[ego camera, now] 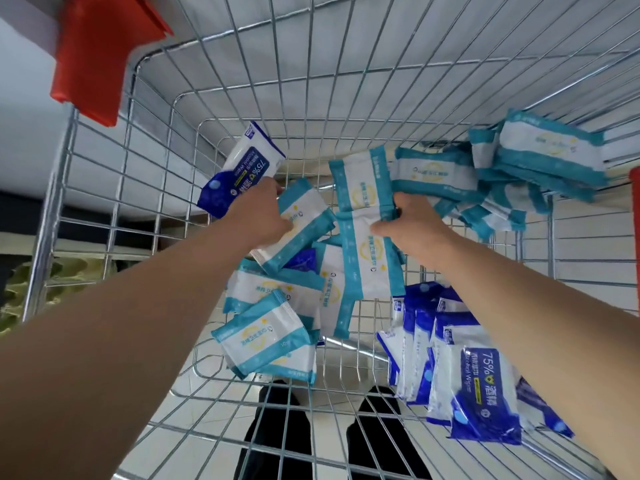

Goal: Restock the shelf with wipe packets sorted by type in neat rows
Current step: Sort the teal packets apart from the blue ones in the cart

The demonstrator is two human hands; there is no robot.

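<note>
Both my hands reach down into a wire shopping cart (194, 140) full of wipe packets. My left hand (258, 216) holds a dark-blue alcohol wipe packet (240, 168) and a teal-and-white packet (303, 216) together. My right hand (410, 226) grips a bunch of teal-and-white packets (363, 188); one of these hangs down below it (372, 261). More teal packets lie loose in the cart's middle (266, 337) and piled at the far right (540, 150). A stack of dark-blue alcohol packets (481, 386) leans at the near right.
The cart's red plastic corner guard (93, 60) sits at the upper left. Through the wire floor I see a pale tiled floor and the person's dark shoes (277, 431). A white shelf edge (20, 64) runs outside the cart on the left.
</note>
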